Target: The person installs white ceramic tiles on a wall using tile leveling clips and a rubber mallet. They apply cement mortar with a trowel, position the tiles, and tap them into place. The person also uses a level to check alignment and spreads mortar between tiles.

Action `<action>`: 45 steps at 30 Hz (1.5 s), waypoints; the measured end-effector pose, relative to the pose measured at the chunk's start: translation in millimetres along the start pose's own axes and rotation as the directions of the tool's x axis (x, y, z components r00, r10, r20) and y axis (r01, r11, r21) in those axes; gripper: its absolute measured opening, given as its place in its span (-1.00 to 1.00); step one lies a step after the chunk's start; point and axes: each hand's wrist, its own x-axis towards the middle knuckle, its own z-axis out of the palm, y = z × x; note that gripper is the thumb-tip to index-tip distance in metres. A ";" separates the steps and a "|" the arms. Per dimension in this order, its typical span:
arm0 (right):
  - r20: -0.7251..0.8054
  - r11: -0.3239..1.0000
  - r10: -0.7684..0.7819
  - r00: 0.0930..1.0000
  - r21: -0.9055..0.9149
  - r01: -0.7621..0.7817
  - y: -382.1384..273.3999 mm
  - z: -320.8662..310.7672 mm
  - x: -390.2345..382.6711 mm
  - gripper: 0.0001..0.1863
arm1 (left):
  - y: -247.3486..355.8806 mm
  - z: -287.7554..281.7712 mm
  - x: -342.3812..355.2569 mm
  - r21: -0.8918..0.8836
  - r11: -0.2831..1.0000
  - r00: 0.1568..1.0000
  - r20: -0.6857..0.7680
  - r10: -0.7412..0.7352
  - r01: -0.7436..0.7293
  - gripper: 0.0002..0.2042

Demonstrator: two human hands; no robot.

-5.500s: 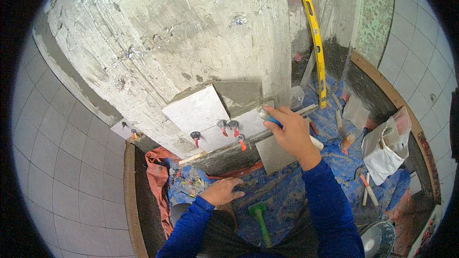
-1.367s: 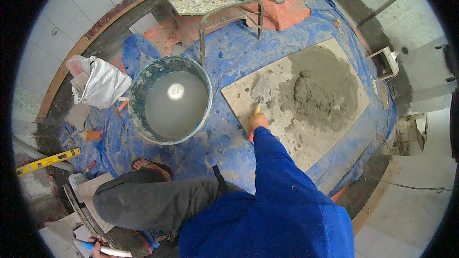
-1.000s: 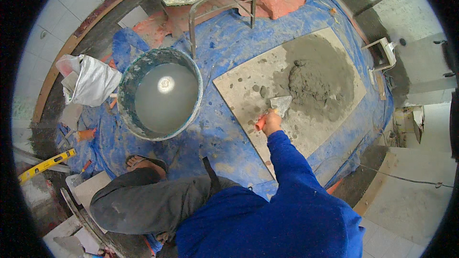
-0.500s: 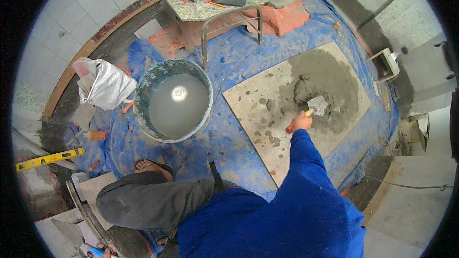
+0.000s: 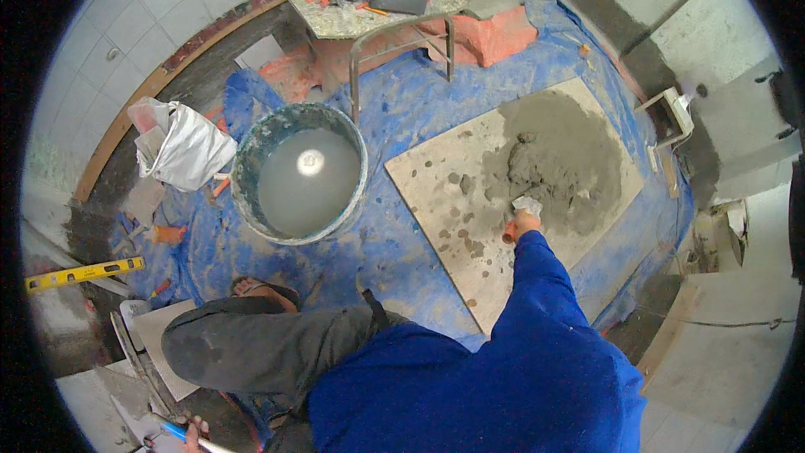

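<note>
My right hand (image 5: 524, 224) is closed round the handle of a pointing trowel, whose small mortar-smeared blade (image 5: 527, 204) points away from me. It is at the near left edge of a spread heap of wet grey mortar (image 5: 579, 159). The mortar lies on a pale flat board (image 5: 428, 180). At the lower left edge of the view, my left hand (image 5: 194, 434) is closed on a blue-and-white rod-like tool (image 5: 172, 428); its far end is hard to make out.
A bucket of cloudy water (image 5: 306, 184) stands on a blue tarp (image 5: 394, 260). A white sack (image 5: 191, 151) and a yellow spirit level (image 5: 88, 274) lie to the left. At the back, a stone-topped table (image 5: 335, 21) holds red and black pieces, with a metal frame (image 5: 402, 33) before it.
My right hand has drawn the trowel back toward me and slightly left, away from the middle of the mortar. My left hand and the blue-and-white tool show more fully at the lower edge.
</note>
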 end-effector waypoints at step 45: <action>0.589 0.837 0.544 -0.598 -0.430 0.338 151.4 281.7 -740.8 -0.53 | -44.2 60.9 -12.4 -0.061 0.913 0.915 0.016 0.404 -0.403 -0.67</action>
